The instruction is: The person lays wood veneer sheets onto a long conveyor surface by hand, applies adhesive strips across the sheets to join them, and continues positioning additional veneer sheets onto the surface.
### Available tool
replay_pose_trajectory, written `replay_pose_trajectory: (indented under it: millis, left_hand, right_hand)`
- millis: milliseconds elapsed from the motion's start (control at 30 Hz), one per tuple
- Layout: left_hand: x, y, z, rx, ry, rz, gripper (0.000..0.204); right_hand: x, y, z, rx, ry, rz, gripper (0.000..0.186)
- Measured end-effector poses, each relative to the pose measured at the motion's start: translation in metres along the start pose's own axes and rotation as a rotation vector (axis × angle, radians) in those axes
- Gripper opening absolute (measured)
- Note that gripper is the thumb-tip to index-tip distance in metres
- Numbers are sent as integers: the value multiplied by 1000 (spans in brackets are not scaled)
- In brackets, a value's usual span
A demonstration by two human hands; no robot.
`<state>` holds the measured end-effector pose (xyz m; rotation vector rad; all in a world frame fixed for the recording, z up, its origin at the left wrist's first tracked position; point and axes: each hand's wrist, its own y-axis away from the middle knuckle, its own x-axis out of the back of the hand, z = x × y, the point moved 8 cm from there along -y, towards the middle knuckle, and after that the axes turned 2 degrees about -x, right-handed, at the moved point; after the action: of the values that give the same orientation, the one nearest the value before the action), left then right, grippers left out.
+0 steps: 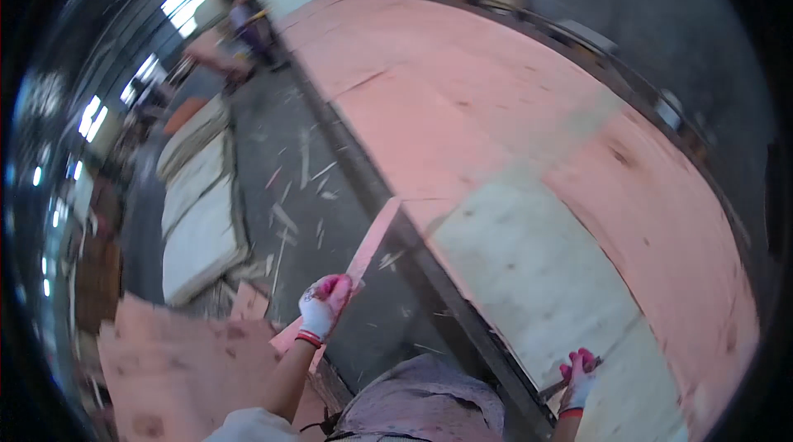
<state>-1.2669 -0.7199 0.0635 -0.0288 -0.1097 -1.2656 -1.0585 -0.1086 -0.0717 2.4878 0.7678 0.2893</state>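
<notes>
My left hand, in a white glove with red fingertips, grips a long narrow strip of pinkish veneer that reaches up to the table's near edge. My right hand, gloved the same way, is closed on a small dark tool at the edge of the wide table. On the table lie large reddish veneer sheets and one pale sheet, side by side.
A dark metal rail runs along the table's near edge. Scraps and splinters litter the grey floor. Pale board stacks line the left. Loose reddish sheets lie at lower left. A person works far back.
</notes>
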Motion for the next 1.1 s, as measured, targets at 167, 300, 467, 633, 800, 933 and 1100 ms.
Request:
replay_pose_trajectory:
  millis: [167,300,467,633,800,933,1100]
  left_hand:
    - [136,10,37,17,-580,280,31]
    - [258,37,4,-51,-485,535,25]
    - [365,81,-58,79,-288,794,17]
    - [412,87,-81,82,-85,1096,25]
    - [474,76,-107,176,-329,1236,28]
    - [507,39,-126,387,-490,1249,13]
    - [591,80,-213,150,-56,1479,39]
  right_hand:
    - [-162,61,29,-37,126,-350,23]
    - [-321,135,19,0,349,-540,16]
    - [-461,185,27,183,534,-912,20]
    - [-577,189,49,143,626,-953,22]
    - [-707,207,77,143,593,-1035,21]
    - [-826,215,102,81,602,-1116,21]
    - [-969,300,95,31,628,-1327,24]
